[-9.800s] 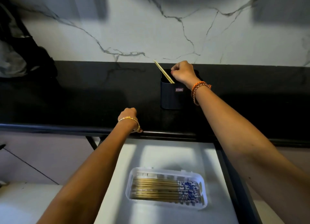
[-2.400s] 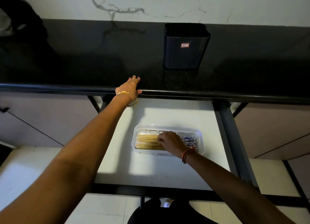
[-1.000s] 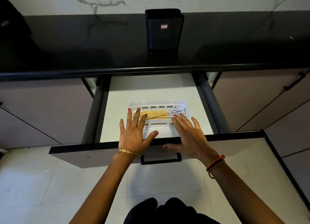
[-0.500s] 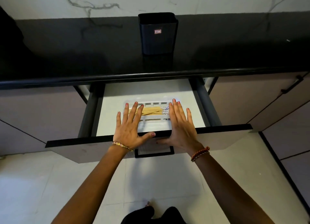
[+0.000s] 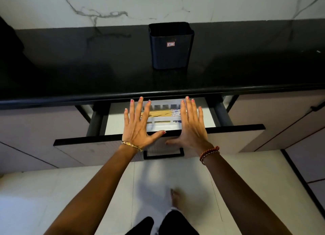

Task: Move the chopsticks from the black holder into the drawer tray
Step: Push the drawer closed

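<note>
Floor (image 5: 70, 199): pale tiles, nearest the viewer; a bare foot (image 5: 175, 197) and dark trouser legs (image 5: 175, 222) at the lower edge.

Left hand (image 5: 139, 127): flat, palm down over the drawer's front edge; fingers (image 5: 139, 109) spread and straight, holding nothing; thumb lies along the front's top rim; thin gold bracelet (image 5: 131, 145) at the wrist; nails painted red.

Right hand (image 5: 192, 129): flat likewise; fingers close together and extended, holding nothing; thumb points inward against the drawer front; red and orange corded bracelets (image 5: 209, 153) at the wrist.

Drawer (image 5: 228, 129): partly open beneath the worktop edge; pale front with black top rim; black rectangular handle (image 5: 163, 154) below, between the two wrists; white interior floor; dark side rails.

Drawer tray (image 5: 163, 120): white plastic, slotted walls, lies between the two hands, partly covered by them.

Chopsticks (image 5: 161, 113): pale wood, lying flat in the tray, side by side, left to right; blue-and-white patterned ends at the right, beside the right hand's fingers.

Worktop (image 5: 70, 67): black, glossy, rounded front edge overhanging the drawer.

Black holder (image 5: 170, 55): upright on the worktop near the wall, directly behind the drawer; mouth shows nothing protruding; small red-and-white label (image 5: 170, 44) on its front, writing too small to read.

Wall (image 5: 228, 4): white marble with grey veins, farthest back.
</note>
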